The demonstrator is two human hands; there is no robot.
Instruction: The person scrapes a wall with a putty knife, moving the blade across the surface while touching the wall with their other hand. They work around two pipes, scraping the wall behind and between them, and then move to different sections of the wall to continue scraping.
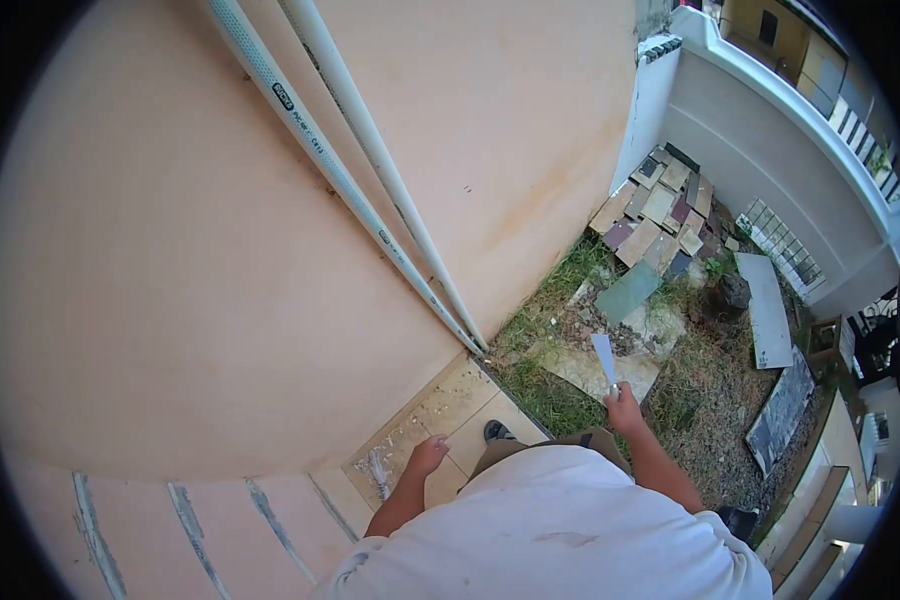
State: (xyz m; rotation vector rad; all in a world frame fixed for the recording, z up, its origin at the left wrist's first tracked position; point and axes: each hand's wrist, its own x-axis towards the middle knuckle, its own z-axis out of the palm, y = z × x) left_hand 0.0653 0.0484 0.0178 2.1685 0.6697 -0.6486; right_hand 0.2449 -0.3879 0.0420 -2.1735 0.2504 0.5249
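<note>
Peach wall [170, 250] along grassy yard's [705, 400] left edge. Tiled floor [515, 415] at yard's near-left corner. 2 pale pipes [335, 170] slant down to tiled floor's far corner. Tile pile [658, 205] at yard's far edge. Left hand [428, 457] over tiled floor: loosely half-curled, seemingly empty. Right hand [625, 408] wrapped round scraper's [603, 357] handle; scraper beyond tiled floor's right edge, above yard, blade pointing away.

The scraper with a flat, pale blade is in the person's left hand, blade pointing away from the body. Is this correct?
Not the left hand: the head view shows the scraper in the right hand, its blade pointing away from the body.
</note>
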